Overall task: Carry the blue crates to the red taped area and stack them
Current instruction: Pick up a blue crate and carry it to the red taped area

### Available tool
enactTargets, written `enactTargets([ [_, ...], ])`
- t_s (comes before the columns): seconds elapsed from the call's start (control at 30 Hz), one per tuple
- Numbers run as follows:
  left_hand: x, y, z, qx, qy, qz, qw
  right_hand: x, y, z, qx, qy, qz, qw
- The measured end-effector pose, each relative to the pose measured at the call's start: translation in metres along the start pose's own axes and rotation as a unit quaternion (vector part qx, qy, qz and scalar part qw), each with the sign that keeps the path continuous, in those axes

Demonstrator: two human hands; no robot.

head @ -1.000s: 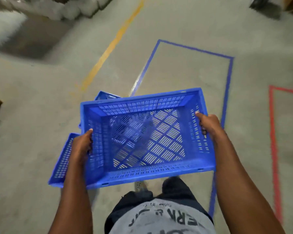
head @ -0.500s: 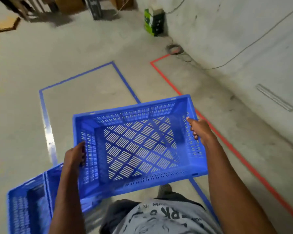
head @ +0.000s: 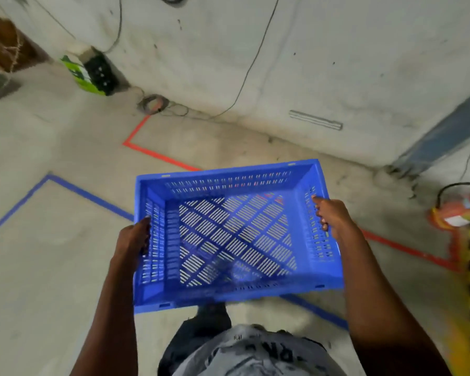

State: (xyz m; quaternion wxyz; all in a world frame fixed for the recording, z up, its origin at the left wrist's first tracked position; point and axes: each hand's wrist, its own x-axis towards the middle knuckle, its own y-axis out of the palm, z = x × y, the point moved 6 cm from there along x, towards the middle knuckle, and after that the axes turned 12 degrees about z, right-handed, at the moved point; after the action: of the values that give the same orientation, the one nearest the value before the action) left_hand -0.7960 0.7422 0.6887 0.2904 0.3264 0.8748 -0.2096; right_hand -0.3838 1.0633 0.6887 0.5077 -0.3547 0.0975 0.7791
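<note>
Concrete floor ahead carries the red tape [head: 160, 156] just beyond the crate [head: 236, 234], which I hold level at waist height, left hand [head: 132, 237] and right hand [head: 334, 217] curled over its short walls, long axis crosswise, so I judge straight forward next.

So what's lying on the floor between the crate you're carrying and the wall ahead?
In the head view, only bare concrete inside the red tape outline lies between the blue crate and the wall; no crate is stacked there yet.
</note>
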Motion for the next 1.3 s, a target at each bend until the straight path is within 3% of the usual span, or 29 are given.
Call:
enactTargets([
  [0.37, 0.184, 0.132, -0.188, 0.106, 0.04, 0.151, 0.982, 0.089, -0.044, 0.041, 0.113, 0.046, -0.142, 0.982],
  [0.57, 0.254, 0.223, -0.243, 0.14, 0.04, 0.189, 0.971, 0.148, -0.088, 0.061, 0.141, 0.062, -0.174, 0.973],
  [1.0, 0.412, 0.401, -0.265, 0.201, 0.008, 0.19, 0.961, 0.377, -0.185, 0.052, 0.117, 0.12, -0.14, 0.976],
  [1.13, 0.49, 0.448, -0.24, 0.214, 0.004, 0.2, 0.956, 0.448, -0.184, 0.052, 0.118, 0.123, -0.127, 0.977],
  [1.3, 0.617, 0.515, -0.177, 0.225, -0.022, 0.228, 0.947, 0.573, -0.178, -0.011, 0.128, 0.148, -0.108, 0.975],
])
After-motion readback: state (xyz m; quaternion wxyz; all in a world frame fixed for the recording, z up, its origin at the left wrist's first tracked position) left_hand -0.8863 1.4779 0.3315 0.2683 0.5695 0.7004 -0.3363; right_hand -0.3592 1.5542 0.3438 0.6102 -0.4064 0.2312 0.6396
